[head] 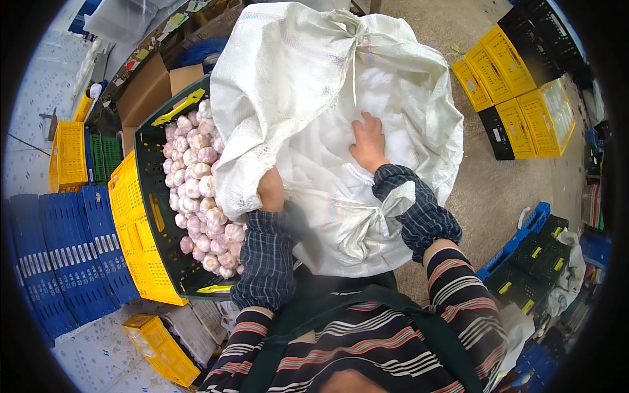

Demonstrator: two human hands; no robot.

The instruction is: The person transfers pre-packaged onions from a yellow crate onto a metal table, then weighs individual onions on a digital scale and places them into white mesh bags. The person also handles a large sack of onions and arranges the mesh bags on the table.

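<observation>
A large white woven sack [280, 54] lies open before me, with thin white mesh material [314, 147] inside it. My right hand [369, 142] reaches into the mouth of the sack, its fingers spread on the white material. My left hand [271, 190] is at the sack's left edge; the fabric covers its fingers, so its grip is hidden. Knotted corners [381, 212] of the sack show near my right forearm and at the far side. To the left, a dark green plastic crate [153, 196] holds many garlic bulbs [196, 184], partly overlapped by the sack.
Yellow crates [132, 231] are under the garlic crate, beside stacked blue crates [64, 260]. A cardboard box [142, 93] lies beyond the garlic. More yellow crates [506, 64] stand at the upper right, and black crates [521, 265] with a blue one [533, 221] at the lower right.
</observation>
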